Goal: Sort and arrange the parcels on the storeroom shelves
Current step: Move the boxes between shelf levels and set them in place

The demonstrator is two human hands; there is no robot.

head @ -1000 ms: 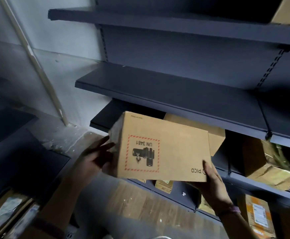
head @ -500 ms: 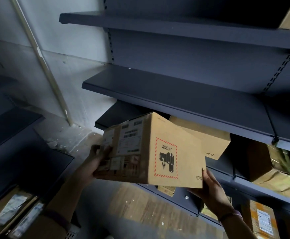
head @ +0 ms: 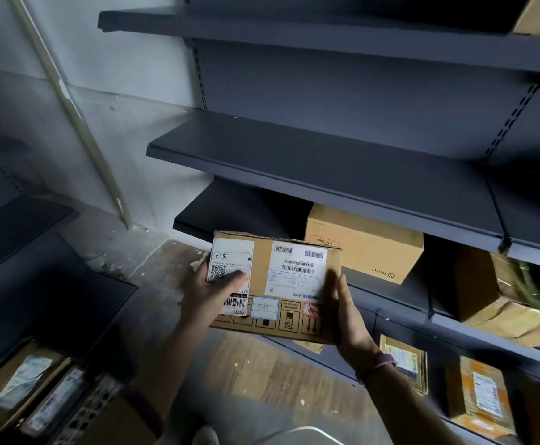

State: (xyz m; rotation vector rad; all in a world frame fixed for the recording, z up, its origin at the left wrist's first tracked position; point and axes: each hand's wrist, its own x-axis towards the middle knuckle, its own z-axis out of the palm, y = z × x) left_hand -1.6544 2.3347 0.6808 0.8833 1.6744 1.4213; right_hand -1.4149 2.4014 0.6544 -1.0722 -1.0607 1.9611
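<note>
- Left grip (head: 212,292) and right grip (head: 347,313) both clamp the labelled parcel (head: 262,277), one on each end.
- PICO box (head: 368,248) sits just behind it on the shelf (head: 416,297).

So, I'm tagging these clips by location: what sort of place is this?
Probably a storeroom or parcel depot: dark metal shelving on slotted uprights, a PICO box and other labelled parcels on lower shelves, and a carton covered in barcode labels held by the left hand and right hand.

left wrist — dark maroon band (head: 148,410) | right wrist — pinkish band (head: 380,364) | forearms (head: 166,358) bare
</note>
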